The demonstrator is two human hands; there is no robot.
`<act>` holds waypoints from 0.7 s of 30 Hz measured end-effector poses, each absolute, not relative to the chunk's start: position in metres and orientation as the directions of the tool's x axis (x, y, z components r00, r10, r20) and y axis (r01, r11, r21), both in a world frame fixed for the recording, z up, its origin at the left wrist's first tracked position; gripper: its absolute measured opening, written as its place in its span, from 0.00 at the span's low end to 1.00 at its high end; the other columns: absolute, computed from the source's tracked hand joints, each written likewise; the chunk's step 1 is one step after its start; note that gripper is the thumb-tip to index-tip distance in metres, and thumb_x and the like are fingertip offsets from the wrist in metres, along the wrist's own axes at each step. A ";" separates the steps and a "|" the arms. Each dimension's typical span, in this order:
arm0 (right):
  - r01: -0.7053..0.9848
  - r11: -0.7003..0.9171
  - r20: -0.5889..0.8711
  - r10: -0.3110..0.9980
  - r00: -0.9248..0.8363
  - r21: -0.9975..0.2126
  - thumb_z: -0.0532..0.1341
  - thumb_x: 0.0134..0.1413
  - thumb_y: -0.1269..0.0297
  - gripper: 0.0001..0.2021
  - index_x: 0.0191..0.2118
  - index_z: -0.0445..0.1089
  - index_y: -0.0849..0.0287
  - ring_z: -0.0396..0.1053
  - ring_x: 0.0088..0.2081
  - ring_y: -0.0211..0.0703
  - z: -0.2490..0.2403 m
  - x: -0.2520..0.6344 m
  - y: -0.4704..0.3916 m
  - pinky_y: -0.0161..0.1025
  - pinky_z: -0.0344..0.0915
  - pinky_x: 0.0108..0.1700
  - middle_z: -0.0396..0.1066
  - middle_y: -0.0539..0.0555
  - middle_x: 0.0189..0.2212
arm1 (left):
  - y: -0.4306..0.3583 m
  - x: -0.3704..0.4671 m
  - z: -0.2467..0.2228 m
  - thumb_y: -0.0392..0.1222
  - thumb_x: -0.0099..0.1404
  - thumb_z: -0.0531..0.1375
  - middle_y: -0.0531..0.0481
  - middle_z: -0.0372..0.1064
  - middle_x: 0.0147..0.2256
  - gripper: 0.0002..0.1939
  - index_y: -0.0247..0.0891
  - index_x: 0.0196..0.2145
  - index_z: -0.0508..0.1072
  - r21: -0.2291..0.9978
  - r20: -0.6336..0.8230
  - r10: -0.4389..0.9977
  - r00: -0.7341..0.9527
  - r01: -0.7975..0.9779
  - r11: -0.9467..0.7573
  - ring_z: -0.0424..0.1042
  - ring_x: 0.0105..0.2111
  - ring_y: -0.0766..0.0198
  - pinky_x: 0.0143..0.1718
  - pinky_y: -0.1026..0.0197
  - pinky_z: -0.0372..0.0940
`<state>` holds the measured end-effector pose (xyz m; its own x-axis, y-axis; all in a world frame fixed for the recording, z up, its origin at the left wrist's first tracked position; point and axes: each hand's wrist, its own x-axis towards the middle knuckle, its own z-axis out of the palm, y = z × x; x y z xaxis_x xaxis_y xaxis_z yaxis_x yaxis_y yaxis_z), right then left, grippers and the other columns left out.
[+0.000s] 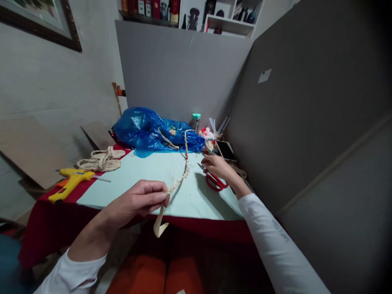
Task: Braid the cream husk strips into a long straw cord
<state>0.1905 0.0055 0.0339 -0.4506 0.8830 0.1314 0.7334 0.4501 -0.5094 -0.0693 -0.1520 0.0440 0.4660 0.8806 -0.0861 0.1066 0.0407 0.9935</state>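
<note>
My left hand (145, 199) is closed around the near end of a braided straw cord (186, 165). A loose, flat straw strip (158, 226) hangs below its fingers, past the table edge. The cord runs away from me across the pale work sheet to a blue plastic bag. Over on the right, my right hand (218, 166) has its fingers bent around the middle of red-handled scissors (216, 182). The blade tip shows left of the fingers, and the handles show below them. The fingers partly hide the scissors.
The blue bag (143, 130) lies across the back of the table (147, 175). At left are woven straw sandals (105, 161) and a yellow glue gun (72, 181). A dark-screened device (226, 151) and a green-lidded jar (196, 120) stand back right. A grey panel (318, 114) borders the right side.
</note>
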 end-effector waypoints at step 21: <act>0.899 0.383 0.168 0.920 -0.353 -0.211 0.55 0.57 0.67 0.09 0.42 0.69 0.59 0.68 0.40 0.46 -0.016 0.122 0.090 0.36 0.57 0.36 0.71 0.60 0.40 | 0.008 -0.111 0.102 0.45 0.57 0.63 0.49 0.64 0.26 0.11 0.32 0.29 0.76 0.954 -0.004 0.898 0.440 0.270 -0.128 0.54 0.21 0.73 0.20 0.69 0.49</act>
